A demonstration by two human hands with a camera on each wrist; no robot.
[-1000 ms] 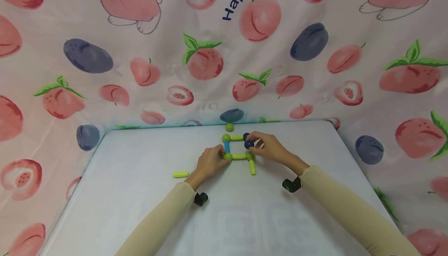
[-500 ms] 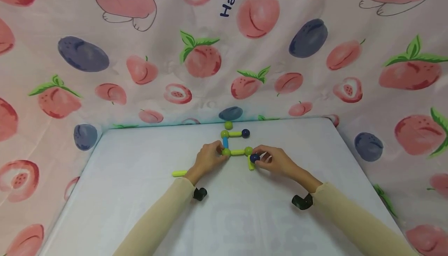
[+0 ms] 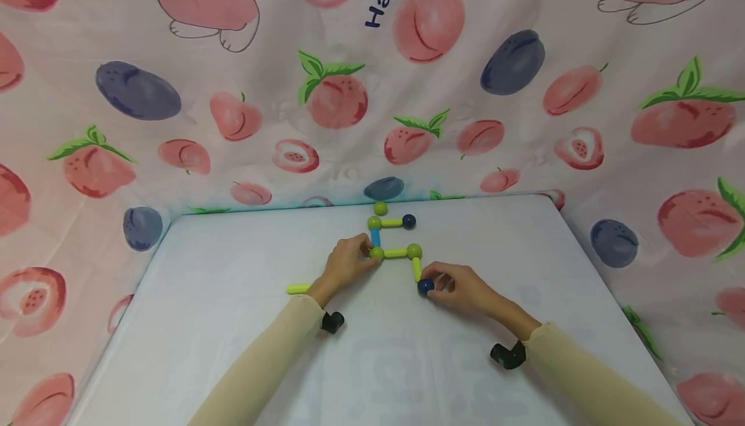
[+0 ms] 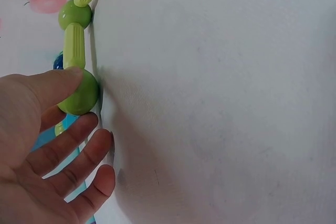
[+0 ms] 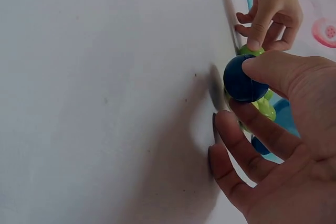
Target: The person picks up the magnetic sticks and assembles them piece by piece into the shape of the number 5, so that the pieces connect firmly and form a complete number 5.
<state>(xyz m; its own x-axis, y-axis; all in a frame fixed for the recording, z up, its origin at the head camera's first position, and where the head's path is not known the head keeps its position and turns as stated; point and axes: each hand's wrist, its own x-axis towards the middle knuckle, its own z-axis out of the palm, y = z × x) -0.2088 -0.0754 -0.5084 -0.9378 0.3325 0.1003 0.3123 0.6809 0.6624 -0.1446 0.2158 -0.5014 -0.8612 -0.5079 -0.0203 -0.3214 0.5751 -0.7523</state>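
My left hand (image 3: 346, 263) pinches a green ball (image 4: 83, 94) at the near left corner of a ball-and-rod figure. From that ball a blue rod (image 3: 375, 237) runs back to another green ball (image 3: 374, 222), and a yellow-green rod (image 3: 396, 253) runs right to a third green ball (image 3: 414, 251). A short yellow-green rod (image 3: 416, 269) points from there toward the front. At its near end my right hand (image 3: 465, 289) pinches a dark blue ball (image 5: 244, 78) between thumb and fingertips. A second dark blue ball (image 3: 409, 221) sits at the end of the back rod (image 3: 392, 222).
A loose green ball (image 3: 381, 207) lies behind the figure near the table's back edge. One yellow-green rod (image 3: 298, 288) lies left of the left wrist, partly covered by it. A fruit-print cloth (image 3: 343, 154) hangs behind the white table (image 3: 233, 245).
The right hand has carried its dark blue ball from beside the back rod toward the front, to the near end of the short rod. The left hand keeps its hold on the green ball.
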